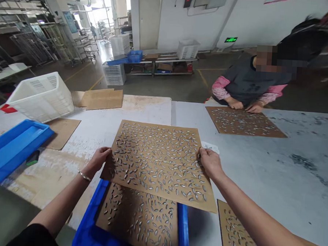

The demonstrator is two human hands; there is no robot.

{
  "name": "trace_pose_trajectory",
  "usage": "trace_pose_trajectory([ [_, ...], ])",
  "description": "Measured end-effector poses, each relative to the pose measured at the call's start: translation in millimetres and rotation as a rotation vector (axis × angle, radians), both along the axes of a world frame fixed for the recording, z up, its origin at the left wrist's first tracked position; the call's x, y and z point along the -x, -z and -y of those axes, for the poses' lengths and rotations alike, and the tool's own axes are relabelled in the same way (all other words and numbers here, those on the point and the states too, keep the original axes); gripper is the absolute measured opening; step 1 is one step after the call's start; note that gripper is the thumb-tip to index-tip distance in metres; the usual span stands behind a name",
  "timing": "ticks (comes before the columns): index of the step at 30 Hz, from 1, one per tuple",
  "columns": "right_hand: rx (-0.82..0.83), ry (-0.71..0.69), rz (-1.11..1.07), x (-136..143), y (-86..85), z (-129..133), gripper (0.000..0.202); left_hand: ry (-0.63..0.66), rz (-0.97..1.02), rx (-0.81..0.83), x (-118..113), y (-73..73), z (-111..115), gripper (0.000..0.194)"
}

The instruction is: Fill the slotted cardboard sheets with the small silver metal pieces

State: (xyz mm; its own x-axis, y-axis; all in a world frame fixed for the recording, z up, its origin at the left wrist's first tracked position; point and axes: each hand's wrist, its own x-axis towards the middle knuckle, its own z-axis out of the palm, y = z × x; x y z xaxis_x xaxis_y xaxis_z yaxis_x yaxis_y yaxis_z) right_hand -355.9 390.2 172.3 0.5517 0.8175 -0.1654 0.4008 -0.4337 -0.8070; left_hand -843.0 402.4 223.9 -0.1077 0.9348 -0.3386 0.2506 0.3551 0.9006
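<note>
A brown cardboard sheet (156,157) covered with small silvery leaf-shaped pieces is held up between my hands. My left hand (101,158) pinches its left edge, and my right hand (211,163) grips the right edge. Below it, a blue plastic crate (185,227) holds another cardboard sheet (139,221) with similar pieces, partly hidden by the raised one. A third such sheet (236,233) lies on the table at the lower right, partly behind my right forearm.
Across the table a co-worker (243,83) has both hands on another piece-covered sheet (243,121). To the left are a white basket (44,96), a blue tray (13,140) and plain cardboard (104,99). Dark loose pieces (303,161) lie on the right of the table.
</note>
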Motion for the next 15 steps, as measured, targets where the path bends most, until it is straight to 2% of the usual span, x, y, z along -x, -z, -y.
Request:
trace_pose_trajectory([
  [4,0.051,-0.186,0.039,-12,-26.1,-7,0.036,-0.032,0.107,0.085,-10,-10.0,93,0.051],
  [8,0.114,-0.359,0.048,-9,-44.8,-18,0.032,-0.092,0.210,0.169,-30,-12.8,176,0.063],
  [11,0.164,-0.441,0.063,1,-51.6,-27,0.028,-0.139,0.384,0.248,-46,-13.8,222,0.066],
  [15,0.211,-0.547,0.125,19,-51.4,-38,0.028,-0.189,0.494,0.285,-66,-12.6,261,0.059],
])
